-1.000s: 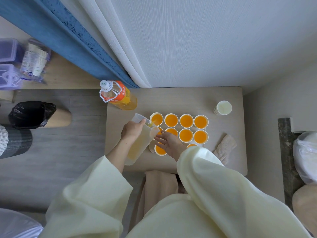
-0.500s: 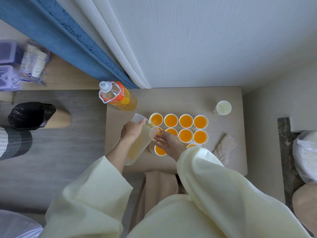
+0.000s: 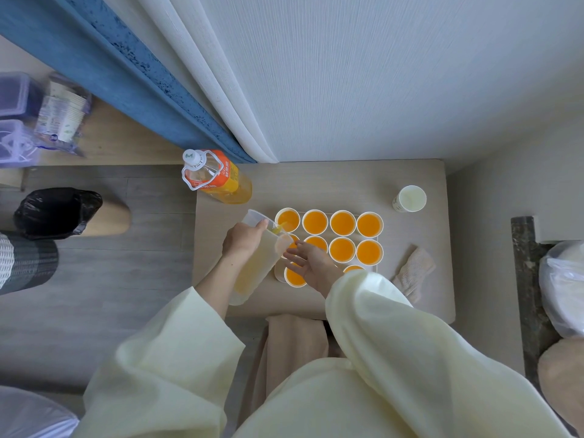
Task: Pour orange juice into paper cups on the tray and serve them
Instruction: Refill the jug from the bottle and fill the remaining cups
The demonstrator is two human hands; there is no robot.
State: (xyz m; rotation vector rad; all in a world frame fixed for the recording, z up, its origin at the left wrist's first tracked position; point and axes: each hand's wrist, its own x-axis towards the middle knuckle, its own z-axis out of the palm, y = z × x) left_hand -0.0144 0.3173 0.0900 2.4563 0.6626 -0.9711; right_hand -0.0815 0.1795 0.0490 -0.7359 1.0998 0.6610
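Observation:
Several paper cups of orange juice (image 3: 343, 223) stand in rows on a tray (image 3: 378, 238) on the small table. My left hand (image 3: 241, 240) grips a clear plastic jug (image 3: 257, 267), tilted so that its spout hangs over the far left cup (image 3: 288, 219). My right hand (image 3: 308, 260) hovers with relaxed, spread fingers over the near cups, just right of the jug; it hides part of them. A filled cup (image 3: 294, 277) shows below its fingers. One empty paper cup (image 3: 410, 199) stands apart at the table's far right.
A big orange juice bottle (image 3: 218, 178) with a white cap stands at the table's far left corner. A folded cloth (image 3: 412, 268) lies right of the tray. Curtains hang behind the table. A black-lined bin (image 3: 57, 211) sits on the floor at left.
The view has shifted a little. The jug stays tilted over the far left cup and my right hand stays over the near cups.

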